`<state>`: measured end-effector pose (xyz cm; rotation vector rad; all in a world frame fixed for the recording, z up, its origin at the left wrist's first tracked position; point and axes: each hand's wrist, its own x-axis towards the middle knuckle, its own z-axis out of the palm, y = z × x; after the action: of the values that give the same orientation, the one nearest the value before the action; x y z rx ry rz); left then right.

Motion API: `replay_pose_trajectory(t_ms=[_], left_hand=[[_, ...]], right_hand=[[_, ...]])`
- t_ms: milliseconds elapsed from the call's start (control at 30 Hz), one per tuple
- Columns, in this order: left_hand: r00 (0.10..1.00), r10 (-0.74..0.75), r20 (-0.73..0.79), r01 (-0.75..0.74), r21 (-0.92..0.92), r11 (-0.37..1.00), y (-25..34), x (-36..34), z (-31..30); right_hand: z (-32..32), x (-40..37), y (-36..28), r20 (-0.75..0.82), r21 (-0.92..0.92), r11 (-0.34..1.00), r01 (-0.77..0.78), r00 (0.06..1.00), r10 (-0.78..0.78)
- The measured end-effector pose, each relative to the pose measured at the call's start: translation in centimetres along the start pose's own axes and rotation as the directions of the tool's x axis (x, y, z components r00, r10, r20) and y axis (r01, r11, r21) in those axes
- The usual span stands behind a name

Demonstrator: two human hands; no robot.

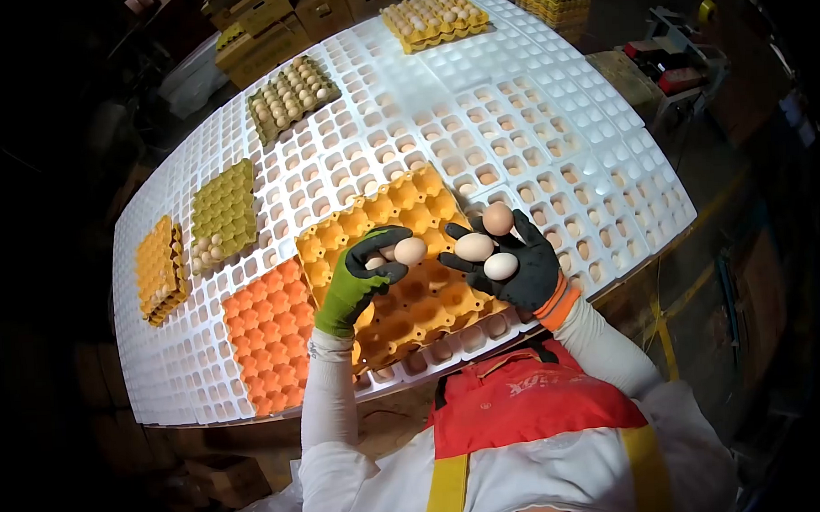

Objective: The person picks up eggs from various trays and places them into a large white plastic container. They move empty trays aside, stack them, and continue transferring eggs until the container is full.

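My left hand [365, 272], in a green and black glove, closes round eggs, a light brown one [410, 251] showing at its fingertips. My right hand [520, 265], in a black glove with an orange cuff, is turned palm up and cradles several eggs: a brown one [497, 218], a pale one [474, 247] and a white one [500, 267]. Both hands are above a yellow-orange egg tray [412, 313] whose visible cups hold no eggs. An orange tray [269, 340] lies beside it on the left.
White foam trays [369, 157] with eggs in many cells cover the table. Egg-filled cardboard trays stand at the back [434, 19] and back left [291, 96]. An olive tray [225, 209] and a yellow stack [161, 267] are at the left. Boxes [264, 47] stand beyond.
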<state>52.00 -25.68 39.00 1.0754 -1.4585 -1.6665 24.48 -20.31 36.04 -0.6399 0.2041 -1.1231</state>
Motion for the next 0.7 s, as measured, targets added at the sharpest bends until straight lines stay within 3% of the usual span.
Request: replay_pose_trajectory(t_ms=[100,233,300,333,433,467,533,567,600,633,700], left_hand=[[0.999,0.052,0.012,-0.052,0.047,0.998,-0.1,-0.2,1.0],[0.987,0.158,0.0,-0.156,0.161,0.975,-0.7,0.6,1.6],[0.978,0.205,-0.027,-0.188,0.293,0.937,-1.0,1.2,2.3],[0.973,0.228,-0.047,-0.192,0.387,0.902,-0.7,1.3,2.7],[0.939,0.336,-0.071,-0.204,0.672,0.712,-0.6,1.8,3.7],[0.925,0.376,-0.059,-0.208,0.748,0.63,-0.7,1.9,4.0],[0.913,0.406,-0.046,-0.162,0.872,0.462,-0.1,1.9,4.7],[0.912,0.407,-0.046,-0.148,0.889,0.432,-0.1,1.8,4.8],[0.91,0.414,-0.033,-0.151,0.902,0.404,-0.4,1.8,4.6],[0.907,0.421,-0.008,-0.169,0.908,0.382,-0.9,2.1,4.8],[0.897,0.439,-0.055,-0.211,0.818,0.535,-1.6,2.4,5.1]], right_hand=[[-0.7,-0.6,0.3,-0.153,0.219,0.975,-0.048,0.985,0.082],[-0.3,-0.8,-0.6,-0.141,0.591,0.806,-0.025,0.981,0.134],[-0.3,-1.0,-1.0,-0.16,0.679,0.734,-0.008,0.974,0.159],[-0.6,-1.3,-0.5,-0.298,0.409,0.912,0.021,0.948,0.111],[-1.0,-2.0,-1.0,-0.263,0.661,0.747,0.073,0.955,0.14],[-1.1,-2.0,-1.6,-0.309,0.653,0.756,0.044,0.927,0.213],[-3.0,-3.0,-0.7,-0.262,0.654,0.755,0.04,0.949,0.177],[-4.0,-3.5,-0.7,-0.246,0.647,0.761,0.051,0.958,0.145],[-4.9,-3.9,-0.7,-0.198,0.732,0.681,0.017,0.962,0.189],[-5.6,-4.4,-0.6,-0.221,0.675,0.736,0.054,0.966,0.133],[-5.7,-5.1,-1.7,-0.217,0.677,0.732,0.075,0.971,0.102]])
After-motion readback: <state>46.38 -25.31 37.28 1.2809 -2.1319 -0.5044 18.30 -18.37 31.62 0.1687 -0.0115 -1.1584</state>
